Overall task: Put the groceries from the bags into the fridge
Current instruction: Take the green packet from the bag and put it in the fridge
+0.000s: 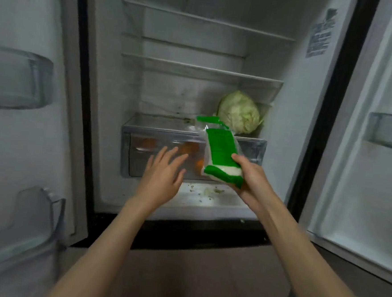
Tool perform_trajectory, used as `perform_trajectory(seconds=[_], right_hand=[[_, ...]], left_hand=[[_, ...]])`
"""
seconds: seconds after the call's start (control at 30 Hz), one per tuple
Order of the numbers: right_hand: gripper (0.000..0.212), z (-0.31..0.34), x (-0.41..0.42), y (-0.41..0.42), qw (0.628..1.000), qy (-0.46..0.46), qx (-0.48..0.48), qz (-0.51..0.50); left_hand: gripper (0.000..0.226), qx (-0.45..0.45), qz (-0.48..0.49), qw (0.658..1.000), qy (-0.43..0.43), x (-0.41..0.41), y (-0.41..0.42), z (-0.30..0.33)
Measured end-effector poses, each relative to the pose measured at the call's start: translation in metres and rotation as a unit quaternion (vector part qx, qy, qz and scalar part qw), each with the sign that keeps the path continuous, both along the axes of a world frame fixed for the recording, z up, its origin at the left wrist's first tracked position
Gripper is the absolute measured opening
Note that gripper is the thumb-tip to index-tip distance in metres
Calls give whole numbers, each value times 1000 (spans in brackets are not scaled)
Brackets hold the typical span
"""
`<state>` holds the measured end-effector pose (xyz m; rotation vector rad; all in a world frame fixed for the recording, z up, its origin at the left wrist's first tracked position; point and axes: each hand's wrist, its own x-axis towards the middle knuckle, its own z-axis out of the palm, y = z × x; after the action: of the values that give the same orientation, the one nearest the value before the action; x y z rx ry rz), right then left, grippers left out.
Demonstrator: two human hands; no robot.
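Note:
The fridge (292, 122) stands open in front of me. My right hand (249, 177) grips the lower end of a green and white packet (220, 152), held tilted in front of the clear crisper drawer (145, 133). With fingers spread and straight, my left hand (163, 171) reaches toward the drawer's front and holds nothing. Orange fruits (189, 148) show through the drawer's wall. A pale green cabbage (239, 112) sits on the drawer's lid at the back right.
Two glass shelves (203, 67) above the cabbage hold nothing. Both doors hang open, with clear bins on the left door (19, 78) and the right door (389, 129). Crumbs lie on the fridge floor (210, 193) under the drawer.

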<state>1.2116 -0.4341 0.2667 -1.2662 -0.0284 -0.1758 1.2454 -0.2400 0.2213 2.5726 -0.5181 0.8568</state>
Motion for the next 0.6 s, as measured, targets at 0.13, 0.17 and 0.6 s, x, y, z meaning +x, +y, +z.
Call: perform_trajectory(seconds=[0.13,0.17,0.6], right_hand=[[15,30,84,-3,1000,6,-8,13],[15,37,103,-3,1000,4,-25,6],[31,73,252,5,990,18,-139,19]], left_hand=[[46,29,53,998,12,56,-8,12],[46,37,64,997,10,69,-7,15],[55,100,120,988,5,162,11,27]])
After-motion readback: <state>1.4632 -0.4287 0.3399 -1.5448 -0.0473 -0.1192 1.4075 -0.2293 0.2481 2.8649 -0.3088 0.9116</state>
